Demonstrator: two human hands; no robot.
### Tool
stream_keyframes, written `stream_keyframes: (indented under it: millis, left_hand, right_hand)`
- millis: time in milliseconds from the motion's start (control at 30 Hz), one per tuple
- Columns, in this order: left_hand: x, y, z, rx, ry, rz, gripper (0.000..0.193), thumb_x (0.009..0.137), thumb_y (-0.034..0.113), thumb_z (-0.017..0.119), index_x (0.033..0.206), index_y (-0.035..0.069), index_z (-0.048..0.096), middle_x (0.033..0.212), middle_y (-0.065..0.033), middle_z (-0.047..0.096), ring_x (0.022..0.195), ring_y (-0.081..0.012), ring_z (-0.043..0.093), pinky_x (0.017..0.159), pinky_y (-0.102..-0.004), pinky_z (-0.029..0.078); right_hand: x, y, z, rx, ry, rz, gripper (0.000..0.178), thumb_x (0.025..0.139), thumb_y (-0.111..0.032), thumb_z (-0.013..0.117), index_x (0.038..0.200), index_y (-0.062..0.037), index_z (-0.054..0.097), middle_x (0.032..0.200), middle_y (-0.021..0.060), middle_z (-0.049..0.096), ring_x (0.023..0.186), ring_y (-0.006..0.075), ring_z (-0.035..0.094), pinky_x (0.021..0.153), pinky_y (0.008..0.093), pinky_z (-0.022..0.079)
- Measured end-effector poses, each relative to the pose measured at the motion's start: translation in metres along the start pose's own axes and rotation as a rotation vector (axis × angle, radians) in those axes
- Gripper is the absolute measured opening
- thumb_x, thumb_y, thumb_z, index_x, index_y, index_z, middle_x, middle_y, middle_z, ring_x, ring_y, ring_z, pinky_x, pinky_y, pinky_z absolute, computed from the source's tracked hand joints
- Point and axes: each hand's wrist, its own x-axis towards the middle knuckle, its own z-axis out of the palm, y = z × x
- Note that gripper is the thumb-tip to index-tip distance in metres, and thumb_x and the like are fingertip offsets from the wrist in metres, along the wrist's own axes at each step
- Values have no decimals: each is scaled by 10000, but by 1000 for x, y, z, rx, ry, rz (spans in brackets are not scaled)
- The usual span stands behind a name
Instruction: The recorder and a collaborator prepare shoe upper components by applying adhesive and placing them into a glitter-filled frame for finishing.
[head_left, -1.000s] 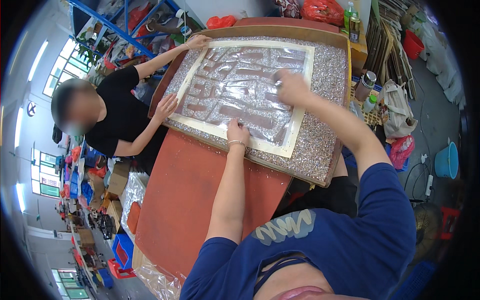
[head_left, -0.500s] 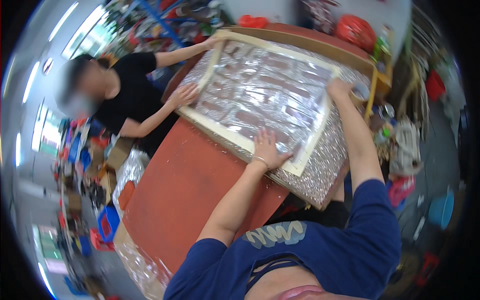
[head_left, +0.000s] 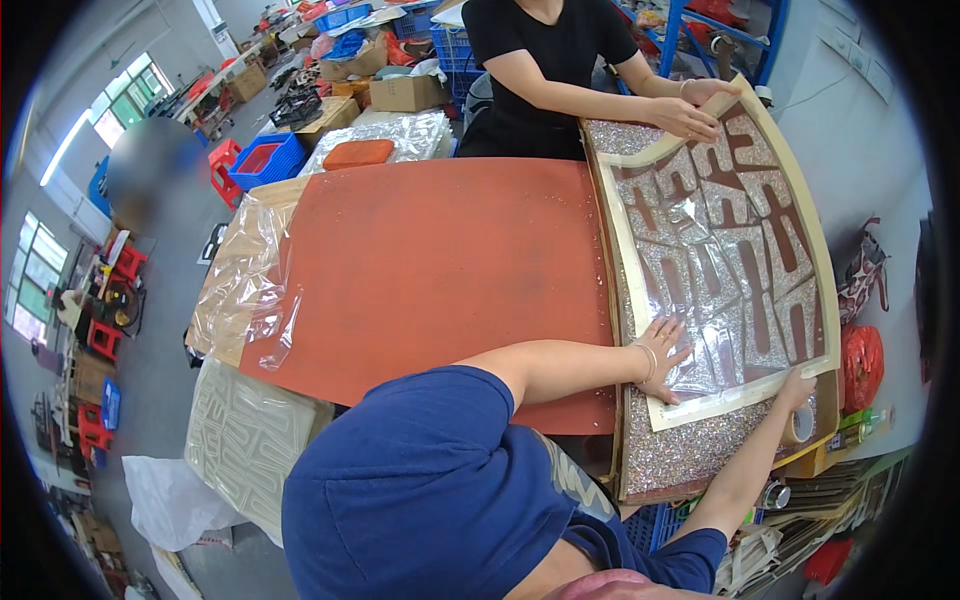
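Note:
A clear plastic stencil sheet (head_left: 715, 330) with shaped cut-outs and a cream border lies over a bed of silvery glitter (head_left: 690, 450) in a shallow tray. My left hand (head_left: 660, 362) rests flat on the sheet's near left part, fingers spread. At the near right, my right hand (head_left: 796, 388) closes around the cream border; its fingertips are partly hidden. Across the tray a co-worker's hands (head_left: 690, 112) hold the far border, which bends upward there. Brownish-red shows through many of the cut-outs.
A red-brown sheet (head_left: 450, 270) covers the table left of the tray. Crumpled clear film (head_left: 245, 285) hangs over its left end. A roll of tape (head_left: 798, 425) stands by my right hand. Blue baskets (head_left: 270, 160) and a blue rack (head_left: 690, 40) are farther back.
My view has turned, so the tray now appears on the right. The co-worker's two hands have come together on the far border, which now bends up. My hands keep about the same places on the stencil.

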Motion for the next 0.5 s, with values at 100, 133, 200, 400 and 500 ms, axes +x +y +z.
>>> stream_keyframes:
  millis: [100,133,200,400,500]
  left_hand:
    - [2,3,-1,-1,3,21,1034,755,801,392,1500,115,177,1522,-296,20,1418,-442,-50,1118,-566,-45]
    - [3,4,-2,-1,5,29,1034,755,801,392,1500,115,177,1522,-296,20,1418,-442,-50,1118,-566,-45]
    - [5,8,-3,-39,9,39,961,798,759,383,1496,125,201,1535,-265,20,1424,-424,-48,1102,-600,-54]
    - [47,4,-4,-180,100,-101,832,847,685,396,1484,168,257,1549,-210,68,1434,-383,3,1092,-641,-27]
    - [145,-55,-13,-569,-293,-119,840,846,687,398,1483,158,257,1551,-185,108,1427,-395,70,1089,-660,35]
  right_hand:
    - [-2,-14,-28,867,-66,129,587,863,-330,626,1302,14,444,1108,141,618,990,270,605,987,430,357]
    - [-6,-12,-38,865,-57,129,587,863,-330,626,1302,14,444,1108,141,618,990,270,605,987,430,357]
    - [-16,-7,-55,1701,-557,232,580,886,-302,655,1327,3,436,1140,86,566,986,210,568,906,343,432]
    - [-40,-22,-104,1132,-336,-40,505,928,-359,594,1195,65,532,1038,99,585,910,185,584,757,305,485]
    - [-50,-42,-174,967,-311,-93,517,921,-409,587,1026,97,620,838,126,616,757,190,605,700,314,499]
